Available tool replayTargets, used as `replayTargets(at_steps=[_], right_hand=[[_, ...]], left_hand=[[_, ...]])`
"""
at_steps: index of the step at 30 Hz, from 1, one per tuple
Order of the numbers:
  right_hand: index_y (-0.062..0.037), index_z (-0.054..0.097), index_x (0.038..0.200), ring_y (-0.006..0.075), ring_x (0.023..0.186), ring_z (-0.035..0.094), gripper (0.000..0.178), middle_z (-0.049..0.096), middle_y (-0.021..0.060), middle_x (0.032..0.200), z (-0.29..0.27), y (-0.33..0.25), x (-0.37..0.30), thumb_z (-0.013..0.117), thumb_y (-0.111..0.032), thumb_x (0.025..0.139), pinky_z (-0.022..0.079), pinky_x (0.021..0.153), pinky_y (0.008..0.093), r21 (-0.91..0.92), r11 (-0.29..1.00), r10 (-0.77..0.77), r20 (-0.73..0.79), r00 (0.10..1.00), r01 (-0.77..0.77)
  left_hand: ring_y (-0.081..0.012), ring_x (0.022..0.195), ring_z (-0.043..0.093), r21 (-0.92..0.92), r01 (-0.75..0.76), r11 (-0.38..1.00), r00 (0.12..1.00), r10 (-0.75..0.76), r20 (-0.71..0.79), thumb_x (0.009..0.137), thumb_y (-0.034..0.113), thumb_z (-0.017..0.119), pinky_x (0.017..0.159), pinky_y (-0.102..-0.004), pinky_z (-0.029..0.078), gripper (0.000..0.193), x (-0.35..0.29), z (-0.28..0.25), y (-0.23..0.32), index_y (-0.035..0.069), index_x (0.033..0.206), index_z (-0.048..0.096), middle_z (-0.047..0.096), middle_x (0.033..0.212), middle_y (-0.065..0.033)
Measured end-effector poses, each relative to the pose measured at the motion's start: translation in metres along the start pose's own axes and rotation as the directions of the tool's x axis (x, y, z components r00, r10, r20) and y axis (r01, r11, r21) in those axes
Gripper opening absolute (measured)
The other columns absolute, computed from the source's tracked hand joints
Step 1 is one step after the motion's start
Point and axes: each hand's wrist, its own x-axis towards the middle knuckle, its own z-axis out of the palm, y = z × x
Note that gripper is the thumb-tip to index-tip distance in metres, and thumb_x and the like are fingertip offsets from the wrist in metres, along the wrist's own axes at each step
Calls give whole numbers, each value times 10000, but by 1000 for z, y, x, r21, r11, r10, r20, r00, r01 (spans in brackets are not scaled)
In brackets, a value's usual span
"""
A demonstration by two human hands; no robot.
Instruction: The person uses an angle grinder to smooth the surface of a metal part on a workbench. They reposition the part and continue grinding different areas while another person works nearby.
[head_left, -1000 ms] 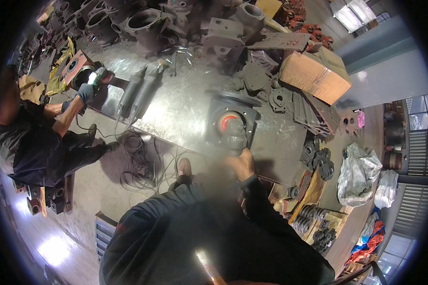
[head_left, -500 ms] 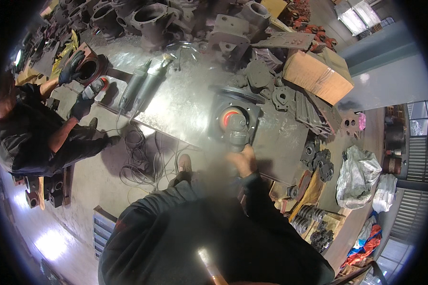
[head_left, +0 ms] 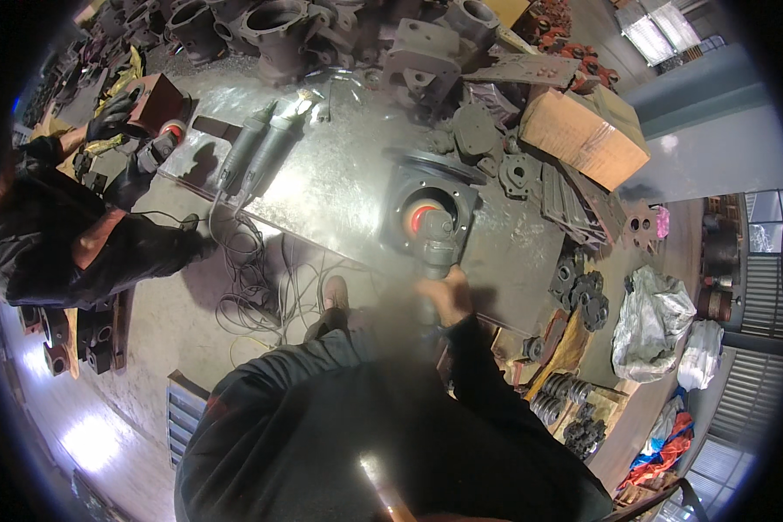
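My right hand (head_left: 448, 296) is closed around the body of a grey angle grinder (head_left: 436, 247). The grinder's red-orange disc (head_left: 420, 217) sits at the round opening of a dark square metal casting (head_left: 463, 202), which lies on the metal-topped table. Against the far side of that casting is a dark round flange (head_left: 435, 165). My left sleeve (head_left: 322, 358) runs toward a blurred patch in the middle of the view, where my left hand cannot be made out.
Two grey straight power tools (head_left: 265, 152) lie on the table, their cables (head_left: 244, 287) tangled on the floor. Cast housings (head_left: 278, 35) crowd the back; a cardboard box (head_left: 583, 135) stands right. On the left, a gloved co-worker (head_left: 78, 226) holds another grinder (head_left: 158, 148) against a rust-brown block (head_left: 155, 103).
My grinder and right hand have stayed in nearly the same place on the casting. At the left, the co-worker's block has been tipped over, and their grinder has shifted left and slightly up.
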Motion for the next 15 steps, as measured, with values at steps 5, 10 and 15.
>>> replayTargets(at_steps=[5,10,15], right_hand=[[-31,724,993,224,822,687,326,726,118,885,0,-9,1,791,-199,723,538,732,375,-7,999,-49,-18,999,49],[-11,704,1002,165,766,638,312,697,48,858,-2,-15,3,767,-138,724,520,715,348,66,977,202,-6,979,-201],[-12,705,988,178,749,638,306,693,56,847,-4,-16,5,761,-128,710,518,710,353,72,995,-68,24,997,67]], left_hand=[[-169,896,653,-441,-95,893,994,106,1,1016,436,638,801,-339,551,475,1,23,1,13,1232,614,675,1006,-65],[-143,869,645,-322,-89,942,996,86,-25,992,304,720,783,-303,550,339,5,19,9,55,1204,628,675,996,-30],[-135,855,638,140,196,971,978,-183,-101,1002,262,697,787,-281,545,268,10,2,6,54,1157,629,666,979,-24]])
